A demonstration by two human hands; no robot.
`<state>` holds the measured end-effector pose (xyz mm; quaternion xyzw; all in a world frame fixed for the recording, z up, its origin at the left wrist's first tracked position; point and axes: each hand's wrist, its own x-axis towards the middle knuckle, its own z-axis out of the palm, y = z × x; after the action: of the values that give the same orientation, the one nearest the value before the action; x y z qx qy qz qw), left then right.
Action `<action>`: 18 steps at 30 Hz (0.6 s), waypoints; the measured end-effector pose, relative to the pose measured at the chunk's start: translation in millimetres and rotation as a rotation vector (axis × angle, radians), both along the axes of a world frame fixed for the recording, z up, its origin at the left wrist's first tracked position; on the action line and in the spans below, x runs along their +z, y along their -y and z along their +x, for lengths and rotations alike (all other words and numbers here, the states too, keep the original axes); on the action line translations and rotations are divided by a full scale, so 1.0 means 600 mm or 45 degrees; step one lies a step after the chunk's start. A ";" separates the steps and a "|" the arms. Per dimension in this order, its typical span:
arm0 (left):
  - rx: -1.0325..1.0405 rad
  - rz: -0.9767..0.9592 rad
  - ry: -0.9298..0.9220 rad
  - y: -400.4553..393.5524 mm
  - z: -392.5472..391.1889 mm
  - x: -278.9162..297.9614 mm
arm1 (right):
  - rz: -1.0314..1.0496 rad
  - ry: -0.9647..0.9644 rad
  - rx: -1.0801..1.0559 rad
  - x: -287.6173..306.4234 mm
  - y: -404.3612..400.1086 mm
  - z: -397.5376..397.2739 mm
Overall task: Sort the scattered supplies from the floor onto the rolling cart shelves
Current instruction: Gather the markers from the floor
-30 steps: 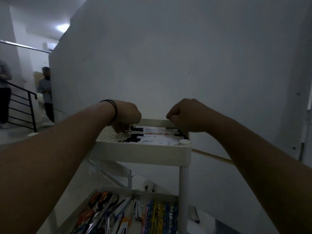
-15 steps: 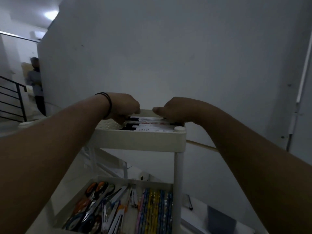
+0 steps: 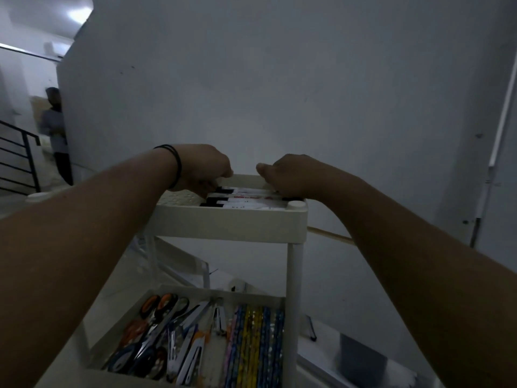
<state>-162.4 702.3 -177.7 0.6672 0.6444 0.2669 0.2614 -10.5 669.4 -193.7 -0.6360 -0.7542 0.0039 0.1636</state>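
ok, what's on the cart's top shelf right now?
On the white plastic top shelf lie white markers with black caps side by side. The left hand and right hand cover their far ends, so the count and each hand's grip can't be seen.

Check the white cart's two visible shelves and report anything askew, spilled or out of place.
Nothing stands out. On the white top shelf the black-capped white markers lie side by side between the left hand and right hand. On the lower shelf, the scissors overlap loosely and the patterned pencils lie parallel.
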 end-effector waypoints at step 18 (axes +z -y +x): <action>-0.013 0.113 0.302 0.061 -0.005 0.015 | 0.351 0.150 -0.001 0.010 0.031 0.008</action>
<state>-165.2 665.7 -168.6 0.6451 0.5931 0.3708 0.3076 -5.5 650.9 -187.9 -0.6069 -0.7556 -0.1371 0.2050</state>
